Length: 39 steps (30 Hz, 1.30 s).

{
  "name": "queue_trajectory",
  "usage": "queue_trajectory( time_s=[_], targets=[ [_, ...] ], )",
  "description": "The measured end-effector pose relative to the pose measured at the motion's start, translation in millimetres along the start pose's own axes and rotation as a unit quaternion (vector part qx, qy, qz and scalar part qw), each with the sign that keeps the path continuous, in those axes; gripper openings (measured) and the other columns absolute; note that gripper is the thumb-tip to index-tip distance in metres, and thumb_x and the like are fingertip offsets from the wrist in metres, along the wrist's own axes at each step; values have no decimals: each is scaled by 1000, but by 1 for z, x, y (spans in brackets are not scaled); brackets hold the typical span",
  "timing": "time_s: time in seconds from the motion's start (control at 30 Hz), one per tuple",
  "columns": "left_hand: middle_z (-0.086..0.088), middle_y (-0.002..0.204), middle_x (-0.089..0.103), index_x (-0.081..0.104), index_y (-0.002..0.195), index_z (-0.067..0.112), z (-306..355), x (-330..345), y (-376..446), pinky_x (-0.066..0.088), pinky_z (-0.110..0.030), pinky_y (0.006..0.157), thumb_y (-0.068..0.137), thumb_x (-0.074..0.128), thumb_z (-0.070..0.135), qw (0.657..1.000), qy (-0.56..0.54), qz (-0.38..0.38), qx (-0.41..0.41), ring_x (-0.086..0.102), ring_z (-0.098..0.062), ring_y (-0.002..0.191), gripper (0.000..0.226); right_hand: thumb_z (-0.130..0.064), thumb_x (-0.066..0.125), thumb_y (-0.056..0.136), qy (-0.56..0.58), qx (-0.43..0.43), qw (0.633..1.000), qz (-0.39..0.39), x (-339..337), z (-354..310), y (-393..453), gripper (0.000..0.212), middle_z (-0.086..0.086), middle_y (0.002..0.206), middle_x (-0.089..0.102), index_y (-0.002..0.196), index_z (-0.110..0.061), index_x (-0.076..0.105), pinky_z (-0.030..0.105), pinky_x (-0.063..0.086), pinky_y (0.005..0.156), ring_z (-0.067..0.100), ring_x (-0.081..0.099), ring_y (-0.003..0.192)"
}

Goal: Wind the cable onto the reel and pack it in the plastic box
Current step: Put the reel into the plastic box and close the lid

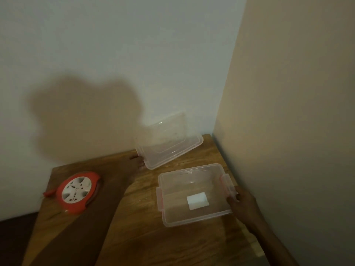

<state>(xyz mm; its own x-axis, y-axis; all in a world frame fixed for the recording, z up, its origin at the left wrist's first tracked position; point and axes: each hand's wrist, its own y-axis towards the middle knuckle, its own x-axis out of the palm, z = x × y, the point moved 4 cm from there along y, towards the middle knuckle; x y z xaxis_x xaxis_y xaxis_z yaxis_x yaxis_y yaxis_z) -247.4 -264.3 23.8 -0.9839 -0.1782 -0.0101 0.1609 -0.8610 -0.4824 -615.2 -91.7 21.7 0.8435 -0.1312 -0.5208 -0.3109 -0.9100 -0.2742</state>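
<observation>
Red plastic rims the round cable reel, which lies flat on the left part of the wooden table, with a white hub of sockets facing up and a small red handle sticking out at its left edge. No loose cable shows around it; whether cable is wound inside cannot be told from this angle.

Right of the reel, a long dark arm reaches across the table toward the far wall. The left hand at its end touches the near-left corner of the clear lid, which stands tilted, its far edge leaning against the white wall and its near edge on the table. The picture is too dim and blurred there to tell whether the fingers pinch the lid or only rest against it.

Nearer and further right, the clear plastic box sits open on the table, well apart from the reel and just near of the lid. A white rectangular label shows at its bottom, and reddish clips hang at its left and right sides.

At the far right, the right hand grips the box's right wall, fingers curled over the rim beside the clip.
</observation>
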Motion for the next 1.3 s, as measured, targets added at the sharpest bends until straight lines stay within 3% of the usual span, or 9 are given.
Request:
queue_trajectory(
  time_s=[0.07, 0.17, 0.4, 0.5, 0.63, 0.7, 0.8, 1.13, 1.3],
  targets=[
    [-14, 96, 75, 65, 121, -6, 18, -23, -12, 61, -24, 55, 98, 58, -8, 999, 8, 11, 38, 77, -17, 71, 24, -19, 58, 95, -23, -13, 999, -28, 20, -13, 8, 17, -5, 101, 69, 111, -24, 63, 30, 59, 70, 10, 67, 88],
    [-6, 82, 79, 71, 104, 4, 40, -60, -34, 61, -22, 53, 96, 63, -6, 996, -17, 45, 70, 78, -15, 66, 15, -18, 59, 93, -36, -28, 998, -53, 54, -34, 17, 29, 0, 105, 69, 122, -18, 62, 30, 60, 67, 15, 68, 89],
    [-12, 94, 82, 76, 98, 6, 48, -108, -101, 63, -26, 60, 97, 60, -3, 995, -58, -21, 84, 81, -23, 81, 18, -14, 66, 86, -13, -68, 995, -64, 112, -95, 47, 32, 6, 103, 69, 118, -12, 64, 43, 62, 67, 23, 69, 84],
    [-12, 96, 82, 76, 100, 7, 28, -125, -126, 63, -28, 62, 96, 61, -3, 997, -32, -31, 56, 80, -24, 82, 19, -7, 69, 83, 25, -80, 994, -71, 126, -114, 62, 14, 0, 86, 69, 90, -19, 66, 45, 61, 67, 22, 68, 77],
    [-8, 102, 81, 77, 105, 9, -25, -148, -153, 66, -36, 69, 92, 66, -1, 1000, 12, -22, 10, 79, -30, 92, 20, 13, 54, 89, 28, -89, 990, -107, 136, -118, 81, 48, -9, 63, 56, 65, -28, 56, 28, 49, 63, 9, 56, 61],
    [-10, 105, 81, 77, 108, 8, -53, -154, -164, 66, -37, 72, 93, 66, 1, 998, 32, -34, -31, 79, -31, 95, 20, 4, 57, 90, 34, -79, 990, -108, 142, -117, 86, 49, -11, 53, 60, 55, -28, 62, 27, 47, 54, 4, 57, 51],
    [-9, 106, 81, 79, 108, 9, -83, -156, -174, 65, -39, 78, 94, 64, 1, 991, 66, -59, -102, 79, -28, 98, 22, -21, 73, 86, 20, -86, 987, -132, 148, -114, 85, 5, 1, 81, 72, 90, -19, 70, 38, 58, 66, 20, 70, 72],
    [-6, 95, 83, 85, 86, 13, -119, -153, -183, 64, -31, 68, 90, 67, -5, 975, 118, -64, -175, 81, -24, 88, 26, -24, 74, 86, 77, -22, 984, -162, 159, -108, 87, 34, 12, 103, 67, 113, -7, 61, 38, 62, 62, 26, 71, 84],
    [-5, 89, 83, 82, 95, 7, -132, -145, -179, 65, -32, 67, 90, 64, -9, 977, 121, -25, -176, 81, -23, 82, 25, -25, 74, 86, 61, -27, 989, -135, 161, -109, 83, 35, 7, 104, 66, 115, -11, 59, 38, 62, 61, 24, 71, 82]
  ],
)
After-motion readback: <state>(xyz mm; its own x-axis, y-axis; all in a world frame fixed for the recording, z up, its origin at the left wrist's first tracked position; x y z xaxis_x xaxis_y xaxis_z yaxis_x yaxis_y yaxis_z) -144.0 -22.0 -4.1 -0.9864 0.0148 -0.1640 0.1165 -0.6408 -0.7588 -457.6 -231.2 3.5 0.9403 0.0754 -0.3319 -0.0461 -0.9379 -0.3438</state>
